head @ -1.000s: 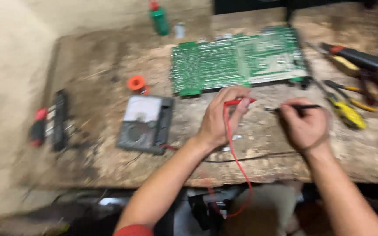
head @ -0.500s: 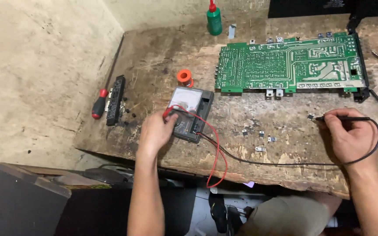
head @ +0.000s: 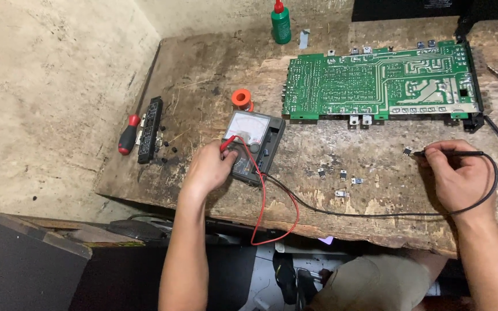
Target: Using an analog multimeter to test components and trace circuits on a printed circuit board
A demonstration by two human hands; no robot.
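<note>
Your left hand (head: pixel 207 168) rests on the near left corner of the meter (head: pixel 253 145), fingers curled together and pinching the red probe (head: pixel 227 144) against its case. The red lead (head: pixel 262 196) runs from there across the meter's face, drops over the bench edge in a loop and comes back up.

Your right hand (head: pixel 459 175), well to the right of the meter, is closed around the black probe (head: pixel 453 154), thumb and forefinger pinching it so it lies level, tip pointing left at a small part (head: pixel 407 151) just off its end. The black lead (head: pixel 376 214) curves round the back of that hand and runs along the bench front back to the meter.

Between meter and right hand lie a few loose transistors (head: pixel 341 183). Behind them, right of the meter, a green board (head: pixel 376 83) lies flat. An orange solder spool (head: pixel 241 98) sits just behind the meter, a green bottle (head: pixel 280 23) farther back by the wall. Left of the meter lie a black strip (head: pixel 150 129) and a red screwdriver (head: pixel 129 133).

The bench (head: pixel 203 63) is rough, scarred wood, set in a corner of bare, stained walls (head: pixel 47 86).
</note>
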